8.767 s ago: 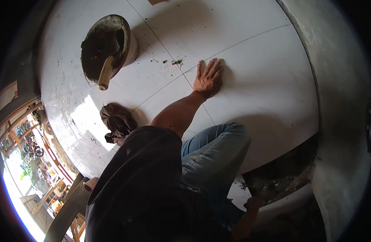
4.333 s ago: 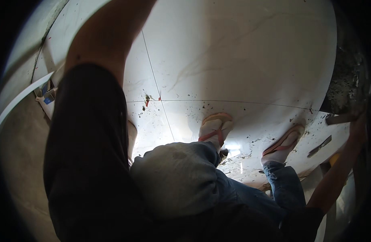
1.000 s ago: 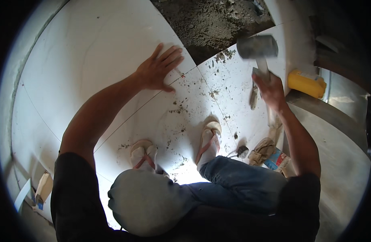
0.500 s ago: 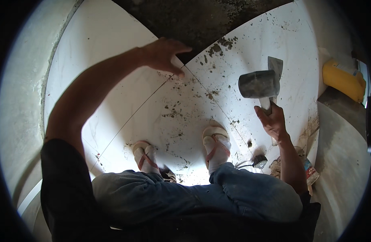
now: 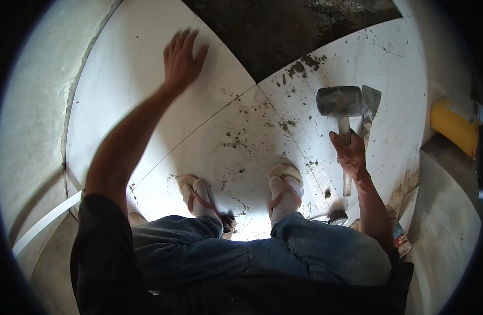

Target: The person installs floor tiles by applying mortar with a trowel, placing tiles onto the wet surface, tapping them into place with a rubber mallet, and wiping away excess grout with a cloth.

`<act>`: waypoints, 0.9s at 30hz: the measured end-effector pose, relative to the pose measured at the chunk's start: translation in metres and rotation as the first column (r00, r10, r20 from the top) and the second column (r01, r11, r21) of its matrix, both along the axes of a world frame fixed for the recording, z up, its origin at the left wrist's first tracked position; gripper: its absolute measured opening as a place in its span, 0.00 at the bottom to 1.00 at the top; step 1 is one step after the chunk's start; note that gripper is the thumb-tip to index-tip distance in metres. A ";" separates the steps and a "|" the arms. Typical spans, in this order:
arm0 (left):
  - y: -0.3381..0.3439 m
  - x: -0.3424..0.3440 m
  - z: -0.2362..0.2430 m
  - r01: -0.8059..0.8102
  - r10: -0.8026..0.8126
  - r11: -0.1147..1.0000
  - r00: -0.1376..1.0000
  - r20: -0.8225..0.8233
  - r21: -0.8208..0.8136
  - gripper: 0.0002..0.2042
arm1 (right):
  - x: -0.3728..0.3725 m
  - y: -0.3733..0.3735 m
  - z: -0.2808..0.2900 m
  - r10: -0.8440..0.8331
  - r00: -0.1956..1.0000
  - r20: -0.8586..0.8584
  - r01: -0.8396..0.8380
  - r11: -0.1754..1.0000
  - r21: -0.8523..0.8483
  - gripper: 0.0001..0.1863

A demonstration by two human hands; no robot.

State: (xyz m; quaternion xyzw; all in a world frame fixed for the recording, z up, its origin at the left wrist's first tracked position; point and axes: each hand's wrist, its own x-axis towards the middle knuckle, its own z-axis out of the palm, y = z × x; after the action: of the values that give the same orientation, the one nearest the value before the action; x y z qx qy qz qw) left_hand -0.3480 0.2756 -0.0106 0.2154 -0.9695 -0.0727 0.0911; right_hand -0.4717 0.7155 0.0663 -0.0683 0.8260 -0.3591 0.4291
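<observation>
"What is laid?"

"White tiles (image 5: 212, 147) meet at a corner; the dark patch (image 5: 283, 31) ahead lies uncovered."

"What is held?"

"The right hand (image 5: 352, 156) grips the mallet (image 5: 338, 101) over the right-hand tile. The left hand (image 5: 182, 62), empty, fingers apart, is over the left-hand one; contact unclear."

"Surface and room?"

"Dark crumbs (image 5: 304, 64) litter the tiles. A grey wall (image 5: 37, 79) stands left, a yellow container (image 5: 452, 127) right."

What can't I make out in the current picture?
Head view:
Flat-bladed tool: partly behind the mallet head.
Left hand: underside hidden by its own back; contact with the tile unclear.
Yellow container: right end lost at the dark fisheye rim.
Dark opening: cut off by the top edge.
</observation>
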 end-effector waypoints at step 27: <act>-0.057 0.185 0.015 0.004 -0.086 0.992 0.766 0.637 0.129 0.38 | -0.029 0.082 -0.060 0.285 0.673 -0.682 0.089 0.885 0.457 0.27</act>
State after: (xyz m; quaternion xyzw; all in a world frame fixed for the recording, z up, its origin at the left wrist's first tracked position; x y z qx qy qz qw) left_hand -0.1635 0.2182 0.0049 0.2091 -0.9410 -0.0552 -0.2602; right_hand -0.5009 0.7979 0.0064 -0.1496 0.9824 -0.0737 0.0845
